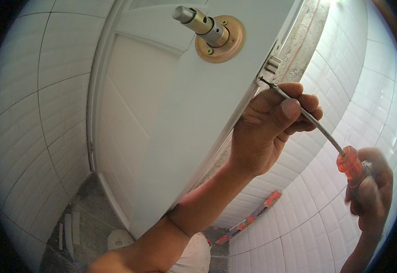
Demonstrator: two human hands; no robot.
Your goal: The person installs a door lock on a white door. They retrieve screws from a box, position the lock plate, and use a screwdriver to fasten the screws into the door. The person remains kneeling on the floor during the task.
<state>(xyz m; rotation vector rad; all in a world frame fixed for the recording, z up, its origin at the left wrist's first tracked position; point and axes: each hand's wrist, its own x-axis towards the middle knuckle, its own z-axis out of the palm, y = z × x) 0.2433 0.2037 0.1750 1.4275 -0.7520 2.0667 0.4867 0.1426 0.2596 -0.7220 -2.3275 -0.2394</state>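
Note:
A white door stands with its edge toward me, a latch bolt sticking out of that edge. Just below the bolt, a dark screw points at the latch plate, its head against the tip of a screwdriver. My left hand pinches the shaft near the tip, close to the screw. Around the red translucent handle, my right hand is closed, slightly blurred. On the door face, a brass-coloured round rose with two screws carries a bare cylindrical knob spindle.
White tiled walls rise on the left and right. A rough bare strip of wall runs beside the door edge. A long red and dark bar leans low at the right wall. Thin strips lie on the dark floor.

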